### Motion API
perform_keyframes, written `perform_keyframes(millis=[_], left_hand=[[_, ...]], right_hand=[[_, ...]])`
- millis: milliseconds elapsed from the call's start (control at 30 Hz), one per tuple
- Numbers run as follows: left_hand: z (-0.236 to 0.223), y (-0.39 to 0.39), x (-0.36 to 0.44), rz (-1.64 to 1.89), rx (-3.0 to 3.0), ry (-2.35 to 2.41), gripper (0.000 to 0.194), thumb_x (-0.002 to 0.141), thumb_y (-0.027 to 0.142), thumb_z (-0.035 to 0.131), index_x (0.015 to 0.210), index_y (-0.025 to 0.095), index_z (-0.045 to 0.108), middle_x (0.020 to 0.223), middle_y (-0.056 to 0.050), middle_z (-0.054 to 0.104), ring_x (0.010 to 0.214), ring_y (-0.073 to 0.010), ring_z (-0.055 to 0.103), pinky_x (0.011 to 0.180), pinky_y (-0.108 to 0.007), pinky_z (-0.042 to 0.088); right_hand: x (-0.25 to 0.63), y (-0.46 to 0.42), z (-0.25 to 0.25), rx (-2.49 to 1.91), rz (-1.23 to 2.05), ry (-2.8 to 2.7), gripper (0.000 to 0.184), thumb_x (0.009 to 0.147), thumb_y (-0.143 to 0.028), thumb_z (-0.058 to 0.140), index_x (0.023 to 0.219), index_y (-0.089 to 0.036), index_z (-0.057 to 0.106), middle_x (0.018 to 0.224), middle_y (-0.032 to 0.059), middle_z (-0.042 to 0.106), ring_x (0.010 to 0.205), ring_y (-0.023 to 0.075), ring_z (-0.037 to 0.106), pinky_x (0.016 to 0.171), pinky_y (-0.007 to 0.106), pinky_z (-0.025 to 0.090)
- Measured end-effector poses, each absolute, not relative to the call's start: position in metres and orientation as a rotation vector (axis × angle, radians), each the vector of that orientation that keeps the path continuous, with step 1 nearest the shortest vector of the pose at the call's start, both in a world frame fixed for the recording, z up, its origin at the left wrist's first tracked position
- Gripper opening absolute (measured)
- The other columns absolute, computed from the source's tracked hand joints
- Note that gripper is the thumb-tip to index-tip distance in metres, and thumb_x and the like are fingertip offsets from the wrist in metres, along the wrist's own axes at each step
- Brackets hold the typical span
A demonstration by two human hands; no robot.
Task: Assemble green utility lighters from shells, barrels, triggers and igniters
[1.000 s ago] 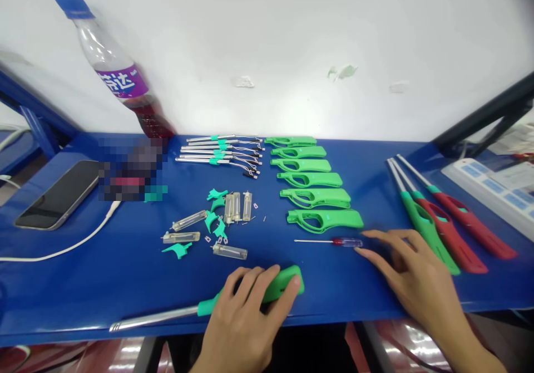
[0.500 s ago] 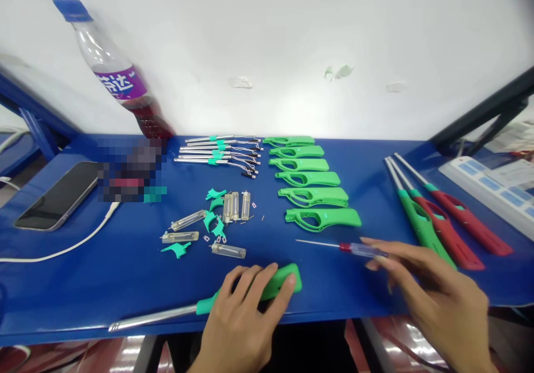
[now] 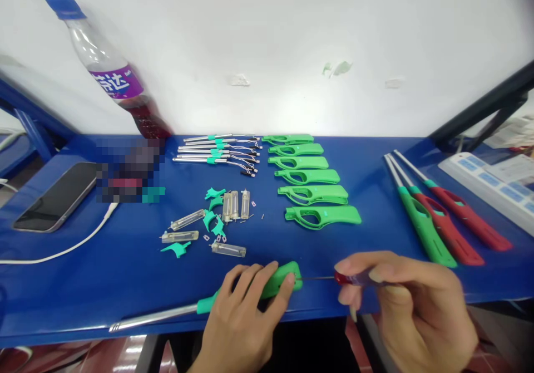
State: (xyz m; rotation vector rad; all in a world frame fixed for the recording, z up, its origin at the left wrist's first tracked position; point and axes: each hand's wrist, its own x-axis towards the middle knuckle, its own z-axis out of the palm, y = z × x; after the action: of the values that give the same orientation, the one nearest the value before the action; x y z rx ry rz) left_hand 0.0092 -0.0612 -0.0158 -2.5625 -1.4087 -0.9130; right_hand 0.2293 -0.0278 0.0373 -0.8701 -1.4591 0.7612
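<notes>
The fingers of the right hand [image 3: 421, 306] were pinched around the purple handle of a screwdriver [image 3: 359, 278] in the lower right of the frame. The shaft pointed leftward, almost level, its tip at the butt end of a green utility lighter [image 3: 289, 271]; whether it sat in the slot there or only touched the shell could not be told. The fingers of the left hand [image 3: 244, 309] were curled over the lighter's handle, holding it against the blue surface [image 3: 125, 284] at the bottom centre. The lighter's long axis ran from its metal barrel tip at lower left up slightly to that butt, so shaft and lighter lay nearly end to end, at a shallow angle. Of the two, the left hand was nearer the butt, its thumb resting beside it. Beyond lay green lighter housings [image 3: 323, 217], right of centre, and clear fuel tanks [image 3: 228, 249], left of centre.
</notes>
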Motion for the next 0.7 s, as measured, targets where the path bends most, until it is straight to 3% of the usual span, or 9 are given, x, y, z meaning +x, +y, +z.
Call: perform_keyframes(millis=[300, 500, 700], left_hand=[[-0.018, -0.063, 0.009, -0.935, -2.573, -1.405, 0.050, 0.094, 0.000, 0.049, 0.130, 0.022, 0.075, 0.126, -0.014, 0.075, 0.111, -0.0280, 0.066, 0.099, -0.047, 0.046], [-0.016, -0.062, 0.009, -0.933, -2.587, -1.408, 0.050, 0.095, -0.001, 0.048, 0.131, 0.022, 0.075, 0.127, -0.014, 0.075, 0.113, -0.0283, 0.065, 0.101, -0.047, 0.044], [-0.017, -0.061, 0.009, -0.967, -2.576, -1.402, 0.048, 0.095, 0.000, 0.049, 0.131, 0.020, 0.074, 0.125, -0.013, 0.075, 0.110, -0.0292, 0.062, 0.100, -0.046, 0.043]], right_hand=[[0.233, -0.024, 0.037, -0.861, 0.767, -1.534, 0.014, 0.111, -0.017, 0.053, 0.116, -0.022, 0.065, 0.105, 0.0035, 0.081, 0.064, 0.0112, 0.076, 0.049, 0.022, 0.064], [0.234, -0.020, 0.046, -0.870, 0.566, -1.797, 0.017, 0.108, -0.015, 0.056, 0.110, -0.022, 0.071, 0.101, 0.0045, 0.080, 0.085, 0.0165, 0.079, 0.060, 0.025, 0.064], [0.210, -0.004, 0.070, -0.782, 0.358, -2.030, 0.019, 0.105, -0.014, 0.063, 0.112, -0.026, 0.076, 0.093, 0.0015, 0.079, 0.077, 0.0141, 0.070, 0.062, 0.025, 0.059]])
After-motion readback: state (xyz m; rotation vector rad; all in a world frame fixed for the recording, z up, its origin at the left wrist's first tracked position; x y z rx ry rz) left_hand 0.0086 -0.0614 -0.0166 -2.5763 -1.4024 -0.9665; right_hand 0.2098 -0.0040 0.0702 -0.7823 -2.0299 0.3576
